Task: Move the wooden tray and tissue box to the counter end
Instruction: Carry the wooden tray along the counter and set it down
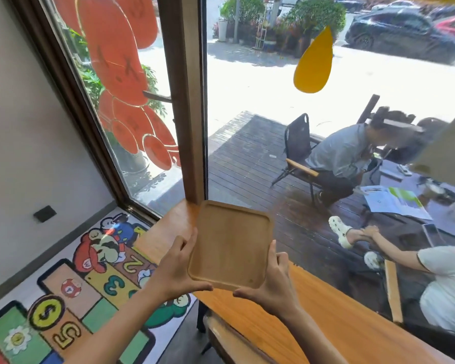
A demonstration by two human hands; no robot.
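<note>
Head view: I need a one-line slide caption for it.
Both hands, left and right, hold an empty wooden tray over the counter by the window.

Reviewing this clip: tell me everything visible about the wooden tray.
The tray is a light wooden, roughly square piece with rounded corners and a low raised rim; it is empty. It is held over the counter near its window end, far edge toward the glass. The left hand grips its left edge and the right hand its near right corner, thumbs under the near rim. Whether it touches the counter cannot be told.
</note>
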